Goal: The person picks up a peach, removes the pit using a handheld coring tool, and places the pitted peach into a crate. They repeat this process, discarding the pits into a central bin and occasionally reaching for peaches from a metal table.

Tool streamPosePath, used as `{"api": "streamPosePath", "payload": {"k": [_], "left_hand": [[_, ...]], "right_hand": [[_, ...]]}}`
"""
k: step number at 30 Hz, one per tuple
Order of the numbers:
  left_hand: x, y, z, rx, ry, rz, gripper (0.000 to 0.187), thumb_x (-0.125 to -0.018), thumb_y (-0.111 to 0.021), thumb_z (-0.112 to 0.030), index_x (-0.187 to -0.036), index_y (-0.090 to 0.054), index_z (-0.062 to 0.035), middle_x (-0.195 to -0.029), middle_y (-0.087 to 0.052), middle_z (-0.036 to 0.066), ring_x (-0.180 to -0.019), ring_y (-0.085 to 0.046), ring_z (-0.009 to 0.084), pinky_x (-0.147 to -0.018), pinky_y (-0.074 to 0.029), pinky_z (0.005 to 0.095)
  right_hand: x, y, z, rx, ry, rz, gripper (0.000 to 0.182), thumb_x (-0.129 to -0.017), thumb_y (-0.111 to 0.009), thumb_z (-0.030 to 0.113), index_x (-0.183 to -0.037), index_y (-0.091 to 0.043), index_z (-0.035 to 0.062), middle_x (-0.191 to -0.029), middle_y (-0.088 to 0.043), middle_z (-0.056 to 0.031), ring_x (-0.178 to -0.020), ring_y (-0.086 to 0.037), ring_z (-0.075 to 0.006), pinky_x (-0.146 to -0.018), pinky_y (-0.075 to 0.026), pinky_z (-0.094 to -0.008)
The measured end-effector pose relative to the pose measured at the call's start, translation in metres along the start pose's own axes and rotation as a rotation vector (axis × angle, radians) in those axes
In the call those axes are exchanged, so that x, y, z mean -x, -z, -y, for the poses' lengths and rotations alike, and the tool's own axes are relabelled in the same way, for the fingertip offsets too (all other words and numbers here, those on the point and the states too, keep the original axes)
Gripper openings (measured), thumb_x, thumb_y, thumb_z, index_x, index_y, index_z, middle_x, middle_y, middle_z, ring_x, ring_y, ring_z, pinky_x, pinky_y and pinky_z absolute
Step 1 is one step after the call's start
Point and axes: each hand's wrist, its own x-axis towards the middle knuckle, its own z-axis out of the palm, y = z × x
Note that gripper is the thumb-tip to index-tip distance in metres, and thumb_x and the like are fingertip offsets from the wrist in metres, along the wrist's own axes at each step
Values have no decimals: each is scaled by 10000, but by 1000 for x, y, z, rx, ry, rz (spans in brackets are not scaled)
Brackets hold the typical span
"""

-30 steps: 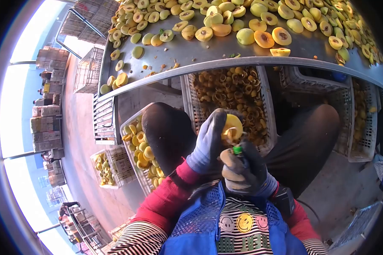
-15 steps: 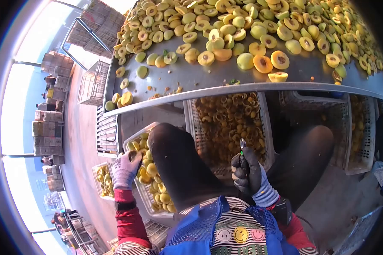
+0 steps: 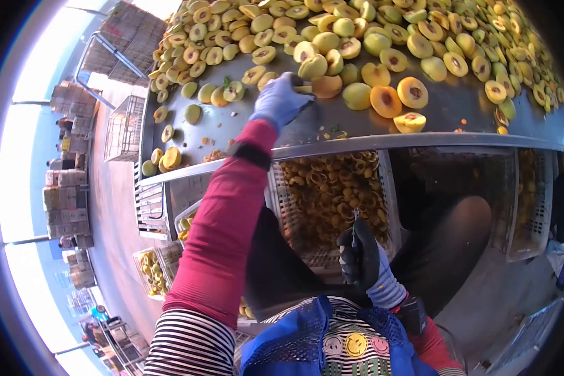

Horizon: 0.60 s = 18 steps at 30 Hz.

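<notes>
My left hand (image 3: pixel 281 100), in a pale purple glove, reaches over the metal table (image 3: pixel 213 135) and closes around a halved fruit (image 3: pixel 302 89) at the front of the pile. Other fruit halves (image 3: pixel 385 101), yellow and orange with brown centres, lie just to its right. Low in the middle, above my lap, my right hand (image 3: pixel 359 254) in a dark-palmed glove is wrapped round a small tool (image 3: pixel 355 224) with a metal tip pointing up.
Beneath the table edge stands a crate (image 3: pixel 279 188) of fruit scraps (image 3: pixel 332 188). Another crate (image 3: pixel 517 213) is at the right. A smaller crate of fruit (image 3: pixel 151 272) sits on the floor at left. Stacked crates (image 3: pixel 66 197) and people are farther left.
My left hand has moved from the fruit crate beside my knee up to the fruit on the table. My right hand still holds the tool, almost in the same place.
</notes>
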Motion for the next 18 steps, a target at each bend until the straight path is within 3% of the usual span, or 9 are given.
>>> {"api": "streamPosePath", "payload": {"k": [2, 4, 8, 10, 11, 12, 13, 16, 18], "left_hand": [[37, 14, -17, 82, -92, -93, 518, -673, -767, -294, -1108, -603, -67, -1034, -631, 173, -930, -620, 341, -831, -483, 404], [89, 24, -39, 177, -348, -114, 513, -646, -774, -204, -1104, -593, -60, -1037, -599, 156, -918, -605, 355, -816, -484, 406], [180, 24, -78, 207, -576, 236, 596, -661, -727, -91, -1221, -521, -91, -1180, -506, 180, -1078, -542, 371, -898, -472, 390], [200, 5, -72, 422, -611, 214, 638, -728, -693, -83, -1310, -437, -31, -1278, -474, 169, -1158, -517, 318, -983, -414, 368], [213, -1, -78, 937, -360, 238, 596, -778, -669, -105, -1318, -431, -24, -1287, -468, 148, -1150, -513, 267, -984, -408, 350], [228, -9, -86, 1435, -76, 249, 556, -828, -646, -127, -1326, -424, -16, -1296, -462, 127, -1142, -509, 217, -985, -402, 332], [239, -16, -93, 1365, 48, 132, 494, -905, -584, -169, -1346, -409, -32, -1231, -499, 98, -1076, -518, 156, -949, -426, 311], [248, -34, -94, 1264, 431, -140, 376, -941, -538, -198, -1267, -483, -18, -1028, -591, 80, -917, -572, 151, -840, -468, 285], [257, -60, -64, 1032, 268, -196, 330, -945, -528, -208, -1210, -519, -12, -1005, -596, 81, -901, -571, 153, -824, -469, 283]], "right_hand": [[3, 4, 5, -2, 22, -27, 406, -930, -485, 490, -878, -572, 97, -588, -510, 9, -390, -412, -96, -351, -326, -223], [6, 5, 8, 136, 344, 6, 379, -942, -482, 457, -933, -567, 88, -581, -498, 8, -396, -430, -105, -357, -345, -232], [23, -21, 27, 207, 461, 64, 287, -937, -536, 358, -965, -550, 73, -585, -493, -2, -410, -455, -106, -359, -362, -243], [26, -29, 26, 132, 467, 72, 238, -890, -630, 140, -1089, -557, 30, -726, -583, 2, -497, -520, -74, -392, -406, -223], [30, -29, 27, 107, 427, 104, 248, -864, -655, 89, -1085, -559, 30, -859, -608, -8, -632, -561, -63, -488, -454, -214], [28, -28, 21, 110, 427, 107, 248, -864, -655, 89, -1085, -559, 30, -859, -608, -8, -632, -561, -63, -488, -454, -214], [20, -26, 14, 107, 520, 153, 244, -862, -655, 87, -1078, -558, 27, -888, -605, -12, -678, -566, -69, -532, -462, -220], [14, -20, 7, 380, 683, 132, 223, -871, -625, 62, -1067, -538, -1, -950, -597, -50, -795, -565, -83, -622, -464, -255], [21, -16, 3, 1086, 1339, -48, 211, -884, -603, 69, -1058, -527, -22, -897, -582, -96, -747, -576, -136, -599, -454, -282]]}}
